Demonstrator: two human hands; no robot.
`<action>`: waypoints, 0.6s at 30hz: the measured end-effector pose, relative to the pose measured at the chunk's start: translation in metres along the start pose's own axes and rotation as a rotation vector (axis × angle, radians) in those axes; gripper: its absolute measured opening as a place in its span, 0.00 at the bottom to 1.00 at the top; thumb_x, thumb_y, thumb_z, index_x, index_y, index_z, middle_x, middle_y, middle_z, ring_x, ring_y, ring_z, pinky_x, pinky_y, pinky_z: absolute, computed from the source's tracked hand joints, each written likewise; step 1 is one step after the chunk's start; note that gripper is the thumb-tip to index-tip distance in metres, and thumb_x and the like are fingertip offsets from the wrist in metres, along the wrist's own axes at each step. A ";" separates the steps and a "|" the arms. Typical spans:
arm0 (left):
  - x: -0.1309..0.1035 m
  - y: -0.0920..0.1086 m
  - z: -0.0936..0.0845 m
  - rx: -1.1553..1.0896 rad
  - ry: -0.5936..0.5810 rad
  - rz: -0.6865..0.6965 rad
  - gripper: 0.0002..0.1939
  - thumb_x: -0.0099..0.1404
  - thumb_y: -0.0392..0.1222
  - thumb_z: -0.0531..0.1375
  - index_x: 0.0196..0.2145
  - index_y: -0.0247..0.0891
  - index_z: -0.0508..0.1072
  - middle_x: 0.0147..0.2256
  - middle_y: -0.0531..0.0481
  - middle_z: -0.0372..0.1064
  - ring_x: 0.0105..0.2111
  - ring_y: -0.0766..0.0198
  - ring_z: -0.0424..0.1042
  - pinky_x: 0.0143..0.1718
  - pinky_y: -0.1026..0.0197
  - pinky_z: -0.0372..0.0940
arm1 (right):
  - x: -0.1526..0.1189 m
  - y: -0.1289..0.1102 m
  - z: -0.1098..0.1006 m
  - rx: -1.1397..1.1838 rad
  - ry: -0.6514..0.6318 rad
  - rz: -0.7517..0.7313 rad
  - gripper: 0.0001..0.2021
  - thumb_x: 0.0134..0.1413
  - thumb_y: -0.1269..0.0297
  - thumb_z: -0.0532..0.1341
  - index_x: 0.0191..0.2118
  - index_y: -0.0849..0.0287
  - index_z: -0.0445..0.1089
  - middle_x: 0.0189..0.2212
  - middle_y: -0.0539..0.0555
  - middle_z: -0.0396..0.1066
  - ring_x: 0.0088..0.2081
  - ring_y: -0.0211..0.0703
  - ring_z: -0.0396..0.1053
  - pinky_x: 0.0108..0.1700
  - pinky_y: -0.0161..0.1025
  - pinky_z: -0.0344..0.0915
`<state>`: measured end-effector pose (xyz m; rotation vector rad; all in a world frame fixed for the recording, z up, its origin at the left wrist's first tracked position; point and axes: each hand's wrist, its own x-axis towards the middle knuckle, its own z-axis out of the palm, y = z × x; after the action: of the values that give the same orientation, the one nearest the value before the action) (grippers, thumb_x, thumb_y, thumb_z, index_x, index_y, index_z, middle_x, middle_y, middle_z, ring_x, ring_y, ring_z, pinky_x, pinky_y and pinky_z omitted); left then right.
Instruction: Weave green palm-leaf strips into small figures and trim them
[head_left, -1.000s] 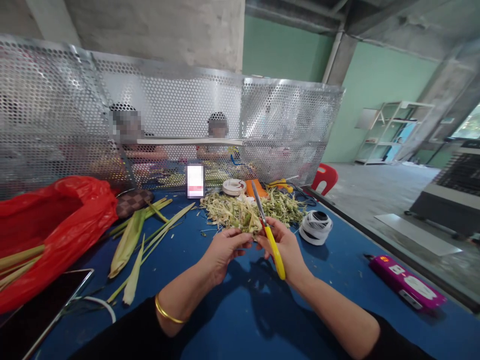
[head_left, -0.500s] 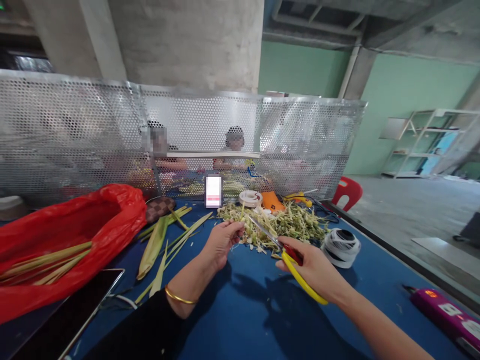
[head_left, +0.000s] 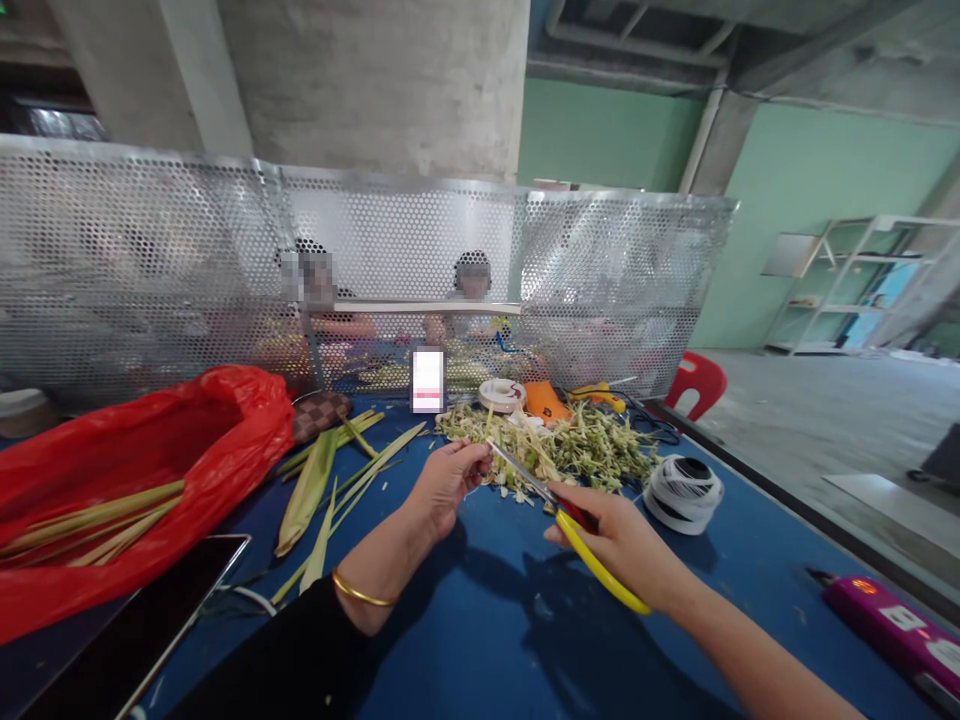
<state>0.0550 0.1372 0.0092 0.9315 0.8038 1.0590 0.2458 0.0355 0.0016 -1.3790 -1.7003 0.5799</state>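
My right hand [head_left: 600, 525] is closed round the handles of yellow-and-red scissors [head_left: 602, 568]. Their blades point up and left, with the tips at the fingers of my left hand [head_left: 448, 482]. Those fingers pinch a thin, pale yellow-green plant strip [head_left: 489, 425] that sticks up above them; its lower end is hidden by the fingers. Beyond both hands lies a loose heap of short plant clippings [head_left: 592, 445]. Long dried leaf strips [head_left: 309, 490] lie on the blue table to the left of my left hand.
At left are a red plastic bag [head_left: 247, 405] holding leaf strips and a dark tablet [head_left: 142, 630]. A white thread spool [head_left: 684, 497], purple glue gun [head_left: 892, 625], tape roll [head_left: 502, 394] and orange packet [head_left: 545, 402] sit rightward. Behind a perforated metal screen [head_left: 405, 230] are two people.
The scissors have moved slightly left, bringing their tips to the left fingertips and the strip. My left hand has stayed nearly still, pinching the strip.
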 end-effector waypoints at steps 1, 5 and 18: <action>0.000 0.000 0.000 0.000 -0.002 -0.002 0.08 0.45 0.38 0.66 0.24 0.34 0.70 0.21 0.56 0.66 0.22 0.72 0.64 0.25 0.68 0.56 | 0.000 0.000 0.000 -0.003 -0.005 0.007 0.11 0.40 0.63 0.64 0.34 0.56 0.77 0.26 0.50 0.73 0.27 0.43 0.65 0.31 0.37 0.61; 0.001 -0.001 -0.001 0.007 0.000 -0.009 0.09 0.46 0.38 0.65 0.23 0.34 0.69 0.21 0.55 0.66 0.21 0.72 0.63 0.25 0.68 0.56 | 0.000 0.000 0.000 -0.010 -0.027 0.021 0.11 0.41 0.62 0.63 0.34 0.57 0.77 0.26 0.50 0.73 0.27 0.42 0.64 0.30 0.36 0.61; 0.001 0.000 -0.002 0.009 -0.006 -0.035 0.09 0.46 0.39 0.66 0.23 0.35 0.69 0.20 0.56 0.66 0.22 0.72 0.64 0.25 0.67 0.56 | 0.001 0.007 0.001 -0.008 0.011 0.012 0.13 0.40 0.62 0.65 0.36 0.54 0.77 0.24 0.50 0.74 0.25 0.42 0.64 0.28 0.36 0.62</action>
<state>0.0537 0.1391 0.0080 0.9249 0.8181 1.0227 0.2489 0.0385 -0.0045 -1.3969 -1.6882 0.5721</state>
